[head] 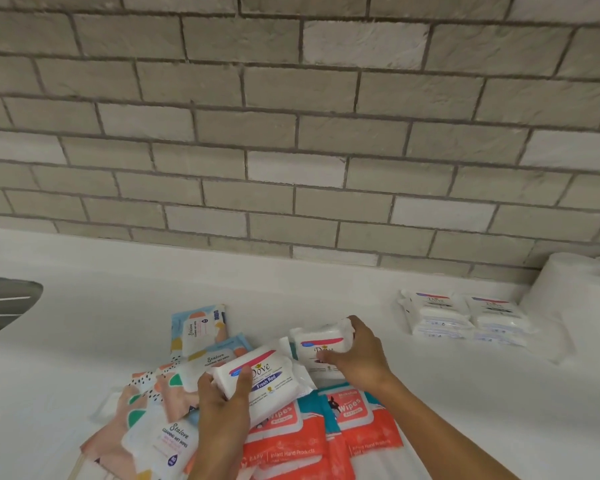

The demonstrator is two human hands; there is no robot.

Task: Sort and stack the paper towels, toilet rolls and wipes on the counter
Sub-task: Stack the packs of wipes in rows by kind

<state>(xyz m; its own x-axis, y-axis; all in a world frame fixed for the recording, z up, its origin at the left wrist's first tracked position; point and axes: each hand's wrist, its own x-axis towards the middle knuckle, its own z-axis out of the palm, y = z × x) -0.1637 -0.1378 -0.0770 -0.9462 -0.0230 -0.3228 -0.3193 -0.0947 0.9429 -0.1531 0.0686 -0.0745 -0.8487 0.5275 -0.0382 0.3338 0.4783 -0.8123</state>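
Observation:
My left hand (224, 407) grips a white Dove wipes pack (267, 375) with a "Fresh Red" label, tilted above the heap. My right hand (359, 355) holds a second white Dove pack (317, 341) just to the right of it. Under both lie orange baby wipes packs (326, 441) and patterned Stalove wet wipes packs (198, 330), spread loosely over the white counter (84, 341). At the back right, two short stacks of Dove packs (465, 315) stand side by side. White paper rolls (579, 292) stand beside them at the far right.
A grey brick wall (291, 133) rises behind the counter. A dark ridged surface (4, 303) shows at the left edge. Bare counter lies between the heap and the Dove stacks.

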